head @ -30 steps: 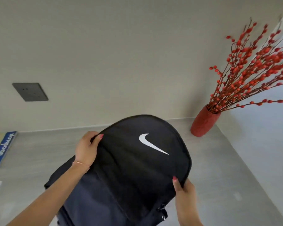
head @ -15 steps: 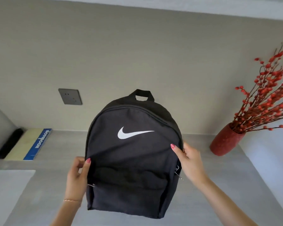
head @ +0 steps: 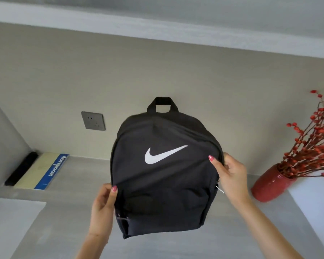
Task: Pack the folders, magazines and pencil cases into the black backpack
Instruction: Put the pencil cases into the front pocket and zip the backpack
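The black backpack with a white swoosh logo stands upright on the grey desk, its front facing me and its zips shut. My left hand grips its lower left side, thumb on the front panel. My right hand grips its right edge near a zip pull. A yellow notebook with a blue spine lies flat at the back left, with a long black case beside it against the side wall.
A red vase of red berry branches stands at the right. A white sheet lies at the near left. A grey wall socket sits behind the bag, and a shelf runs overhead.
The backpack went from tilted and lying toward me to standing upright. Both hands shifted to its sides. My view rose and moved back a little.
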